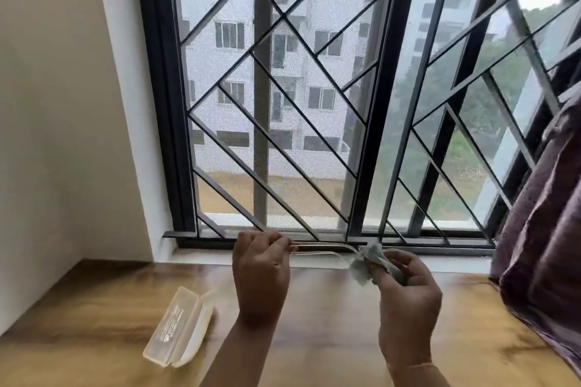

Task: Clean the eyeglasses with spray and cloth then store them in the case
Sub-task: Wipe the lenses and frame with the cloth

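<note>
My left hand [261, 270] is closed around the ends of the eyeglasses' thin clear arms [320, 251], held up in front of the window sill. At the lens end, my right hand [405, 295] pinches a pale grey-green cloth [366, 264] around the glasses; the lenses are hidden by the cloth. A translucent cream case [180, 327] lies open on the wooden table [94, 308], down and to the left of my left hand. No spray bottle is in view.
A barred window [283, 104] with a dark frame fills the background behind a white sill [314, 261]. A purple curtain [540, 229] hangs at the right, draping onto the table. A white wall [63, 135] stands at the left.
</note>
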Motion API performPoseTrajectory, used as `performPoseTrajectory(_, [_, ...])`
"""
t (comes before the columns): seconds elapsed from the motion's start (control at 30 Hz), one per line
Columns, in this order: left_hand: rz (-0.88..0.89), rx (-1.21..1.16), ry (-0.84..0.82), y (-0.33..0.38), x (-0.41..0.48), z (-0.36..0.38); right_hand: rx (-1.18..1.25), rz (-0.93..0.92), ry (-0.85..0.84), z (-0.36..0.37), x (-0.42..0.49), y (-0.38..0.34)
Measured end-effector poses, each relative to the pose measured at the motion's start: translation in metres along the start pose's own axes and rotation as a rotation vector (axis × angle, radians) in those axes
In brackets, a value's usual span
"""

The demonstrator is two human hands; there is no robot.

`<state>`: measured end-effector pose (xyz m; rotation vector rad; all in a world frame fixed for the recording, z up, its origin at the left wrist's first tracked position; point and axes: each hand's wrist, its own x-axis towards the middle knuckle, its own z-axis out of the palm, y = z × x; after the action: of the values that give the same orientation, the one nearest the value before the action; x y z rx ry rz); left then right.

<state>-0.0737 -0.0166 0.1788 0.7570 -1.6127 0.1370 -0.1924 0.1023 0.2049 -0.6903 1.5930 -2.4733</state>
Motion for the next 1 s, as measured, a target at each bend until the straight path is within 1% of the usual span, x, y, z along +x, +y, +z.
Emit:
performPoseTrajectory(0.17, [0.078, 0.019, -0.007, 0.013, 0.0, 0.001, -0.455, -0.813, -0.125, 0.029, -0.009, -0.006])
performPoseTrajectory(0.23, [0.101, 0.024, 0.004, 0.018, 0.002, 0.0, -0.632, -1.016, -0.151, 0.038, -0.011, 0.003])
performPoseTrajectory(0.27, [0.104, 0.019, 0.008, 0.019, 0.003, 0.0, -0.693, -1.067, -0.174, 0.04, -0.011, 0.007])
performPoseTrajectory(0.33, [0.099, 0.016, 0.012, 0.019, 0.004, -0.001, -0.753, -1.1, -0.218, 0.042, -0.012, 0.015])
performPoseTrajectory(0.4, [0.093, 0.024, 0.012, 0.016, 0.004, -0.003, -0.756, -1.077, -0.268, 0.041, -0.013, 0.017])
performPoseTrajectory(0.53, [0.074, 0.029, 0.015, 0.01, 0.006, -0.007, -0.759, -0.953, -0.485, 0.037, -0.019, 0.021])
performPoseTrajectory(0.6, [0.069, 0.033, 0.021, 0.01, 0.007, -0.007, -0.739, -0.899, -0.544, 0.035, -0.018, 0.019])
performPoseTrajectory(0.67, [0.09, 0.031, 0.028, 0.011, 0.006, -0.007, -0.732, -0.93, -0.519, 0.035, -0.013, 0.014])
performPoseTrajectory(0.83, [0.16, 0.053, 0.026, 0.018, 0.006, -0.009, -0.779, -1.116, -0.367, 0.038, -0.001, 0.008])
performPoseTrajectory(1.0, [0.179, 0.052, 0.06, 0.015, 0.008, -0.009, -0.907, -1.211, -0.352, 0.042, 0.002, 0.004])
